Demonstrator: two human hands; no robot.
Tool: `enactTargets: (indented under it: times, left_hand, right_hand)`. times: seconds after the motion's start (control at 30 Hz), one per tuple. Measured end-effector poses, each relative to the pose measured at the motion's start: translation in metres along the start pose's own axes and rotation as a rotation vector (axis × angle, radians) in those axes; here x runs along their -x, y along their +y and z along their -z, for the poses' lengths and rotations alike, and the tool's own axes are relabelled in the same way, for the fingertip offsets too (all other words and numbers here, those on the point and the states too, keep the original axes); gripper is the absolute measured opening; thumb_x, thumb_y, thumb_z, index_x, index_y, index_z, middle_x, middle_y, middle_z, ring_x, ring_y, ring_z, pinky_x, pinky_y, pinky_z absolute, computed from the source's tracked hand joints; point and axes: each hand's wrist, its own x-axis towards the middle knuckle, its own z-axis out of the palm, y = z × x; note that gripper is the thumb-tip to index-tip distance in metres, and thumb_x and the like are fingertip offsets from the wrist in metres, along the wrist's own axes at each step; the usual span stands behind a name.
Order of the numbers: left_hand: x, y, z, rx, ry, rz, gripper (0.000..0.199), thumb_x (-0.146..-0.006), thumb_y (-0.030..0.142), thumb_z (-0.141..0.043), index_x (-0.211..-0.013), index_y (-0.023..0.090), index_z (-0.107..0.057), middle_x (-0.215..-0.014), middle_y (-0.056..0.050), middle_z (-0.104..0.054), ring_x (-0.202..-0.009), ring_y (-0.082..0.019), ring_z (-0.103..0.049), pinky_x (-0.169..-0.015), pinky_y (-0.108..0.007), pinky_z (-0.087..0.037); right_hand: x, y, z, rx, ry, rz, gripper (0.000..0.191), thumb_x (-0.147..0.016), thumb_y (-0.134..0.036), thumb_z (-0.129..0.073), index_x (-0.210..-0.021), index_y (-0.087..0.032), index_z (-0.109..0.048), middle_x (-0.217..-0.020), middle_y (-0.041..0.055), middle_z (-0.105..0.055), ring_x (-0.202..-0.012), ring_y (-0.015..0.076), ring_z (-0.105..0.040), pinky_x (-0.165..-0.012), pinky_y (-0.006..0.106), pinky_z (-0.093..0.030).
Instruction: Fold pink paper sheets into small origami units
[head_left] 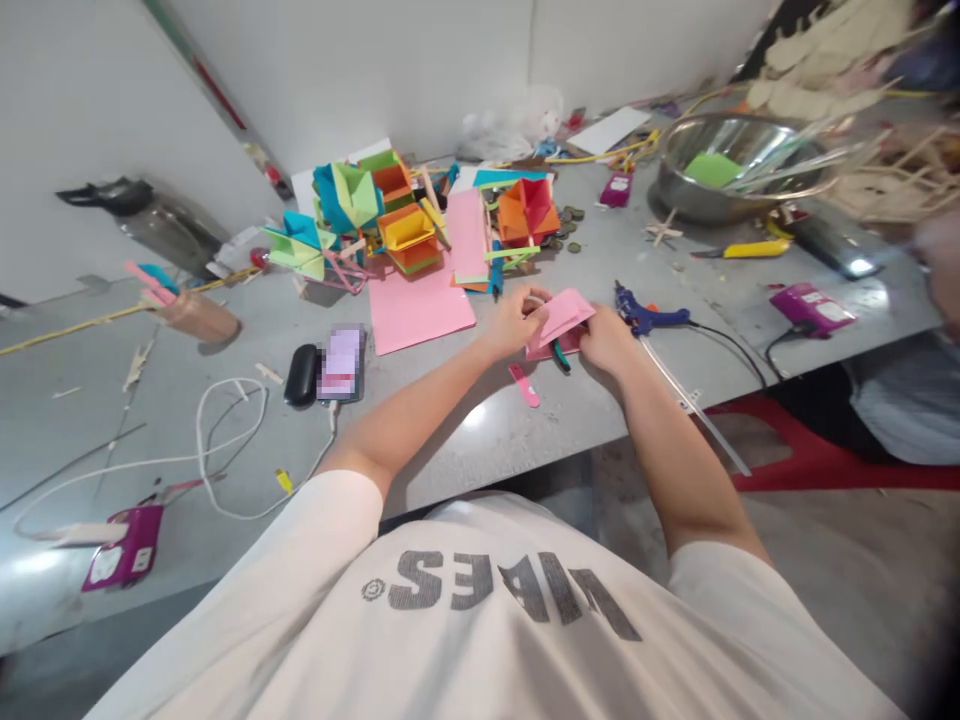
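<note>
Both my hands hold a folded piece of pink paper [562, 314] over the grey table. My left hand [516, 322] pinches its left side, thumb on top. At its right edge, my right hand [606, 340] has its fingers closed on the paper. A dark green-handled tool [560, 356] pokes out from beneath the paper. Just in front lies a pink stick [524, 386]. Flat pink sheets [420, 310] rest to the left of my left hand.
Folded colored paper shapes [411, 238] stand at the back. A blue glue gun [651, 314] and yellow-handled cutter [754, 249] lie right, near a metal bowl [675, 190]. Left are a phone [342, 364], black case [301, 376], cable and bottle [161, 230]. Another person sits far right.
</note>
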Motion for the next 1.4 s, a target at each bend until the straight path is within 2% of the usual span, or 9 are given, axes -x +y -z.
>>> enactTargets:
  times: [0.13,0.27,0.47,0.6,0.8,0.93,1.13,1.27,1.4]
  left_hand:
    - [-0.001,-0.017,-0.003,-0.132,-0.015,0.006,0.02,-0.107,0.009,-0.066,-0.124,0.017,-0.075,-0.094,-0.003,-0.082,-0.084,-0.017,-0.075,-0.084,-0.03,-0.057]
    - [-0.001,-0.024,-0.003,-0.247,-0.044,-0.012,0.026,-0.109,0.016,-0.068,-0.132,0.016,-0.081,-0.108,-0.008,-0.086,-0.094,-0.019,-0.077,-0.095,-0.034,-0.061]
    - [-0.003,-0.024,-0.011,-0.401,-0.031,-0.064,0.025,-0.109,0.019,-0.07,-0.127,0.017,-0.087,-0.131,-0.015,-0.082,-0.13,-0.028,-0.073,-0.126,-0.046,-0.054]
    - [-0.001,-0.027,-0.016,-0.442,-0.016,-0.072,0.038,-0.107,0.019,-0.073,-0.143,0.018,-0.081,-0.155,-0.018,-0.074,-0.148,-0.031,-0.068,-0.134,-0.048,-0.049]
    - [0.0,-0.029,-0.017,-0.419,-0.009,-0.018,0.041,-0.115,0.022,-0.063,-0.155,0.015,-0.071,-0.145,-0.018,-0.085,-0.137,-0.031,-0.08,-0.122,-0.046,-0.059]
    - [0.001,-0.029,-0.016,-0.424,0.008,-0.002,0.031,-0.117,0.027,-0.062,-0.144,0.018,-0.076,-0.143,-0.017,-0.086,-0.138,-0.033,-0.081,-0.12,-0.047,-0.06]
    - [0.008,-0.019,-0.017,-0.463,0.047,0.006,0.041,-0.116,0.025,-0.061,-0.156,0.015,-0.067,-0.137,-0.018,-0.087,-0.126,-0.033,-0.083,-0.112,-0.047,-0.062]
    - [0.011,-0.004,0.005,-0.555,0.05,-0.03,0.03,-0.117,0.026,-0.06,-0.138,0.016,-0.078,-0.144,-0.019,-0.083,-0.134,-0.034,-0.077,-0.118,-0.048,-0.057]
    - [0.027,0.004,0.072,-0.666,0.063,0.011,0.024,-0.111,0.028,-0.071,-0.13,0.018,-0.082,-0.134,-0.019,-0.085,-0.127,-0.038,-0.077,-0.113,-0.052,-0.055]
  right_hand:
    - [0.0,0.001,-0.006,-0.04,0.103,-0.071,0.032,-0.098,-0.017,-0.057,-0.121,-0.017,-0.081,-0.129,0.0241,-0.082,-0.125,0.0401,-0.074,-0.11,0.05,-0.059]
    - [0.005,0.012,0.001,-0.094,0.252,-0.171,0.039,-0.104,-0.021,-0.051,-0.134,-0.017,-0.074,-0.141,0.0267,-0.077,-0.134,0.0417,-0.07,-0.115,0.056,-0.057]
    - [0.011,0.034,0.024,-0.312,0.609,-0.213,0.036,-0.111,-0.042,-0.052,-0.136,-0.022,-0.069,-0.143,0.0263,-0.075,-0.133,0.041,-0.069,-0.115,0.058,-0.054]
    - [0.007,0.031,0.021,-0.377,0.536,-0.211,0.041,-0.112,-0.049,-0.046,-0.138,-0.025,-0.068,-0.121,0.0175,-0.081,-0.102,0.0335,-0.075,-0.095,0.052,-0.061]
    - [0.005,0.014,0.004,-0.201,0.205,-0.072,0.033,-0.1,-0.029,-0.055,-0.129,-0.022,-0.07,-0.141,0.0218,-0.078,-0.132,0.0368,-0.073,-0.119,0.055,-0.055]
    - [0.006,0.008,-0.002,-0.168,0.107,-0.071,0.021,-0.098,-0.027,-0.06,-0.116,-0.024,-0.071,-0.13,0.0211,-0.08,-0.124,0.0372,-0.074,-0.114,0.055,-0.057]
    - [0.008,0.006,0.007,-0.137,0.073,-0.066,0.011,-0.092,-0.035,-0.072,-0.098,-0.029,-0.064,-0.113,0.0158,-0.078,-0.107,0.0347,-0.071,-0.103,0.052,-0.059]
    - [0.01,0.002,0.014,-0.167,0.165,-0.018,0.013,-0.091,-0.036,-0.07,-0.099,-0.029,-0.063,-0.111,0.0141,-0.075,-0.101,0.0316,-0.067,-0.101,0.051,-0.057]
    - [0.017,-0.017,0.017,-0.189,0.333,0.119,0.007,-0.1,-0.036,-0.061,-0.099,-0.03,-0.062,-0.111,0.0165,-0.074,-0.105,0.0323,-0.065,-0.104,0.052,-0.054]
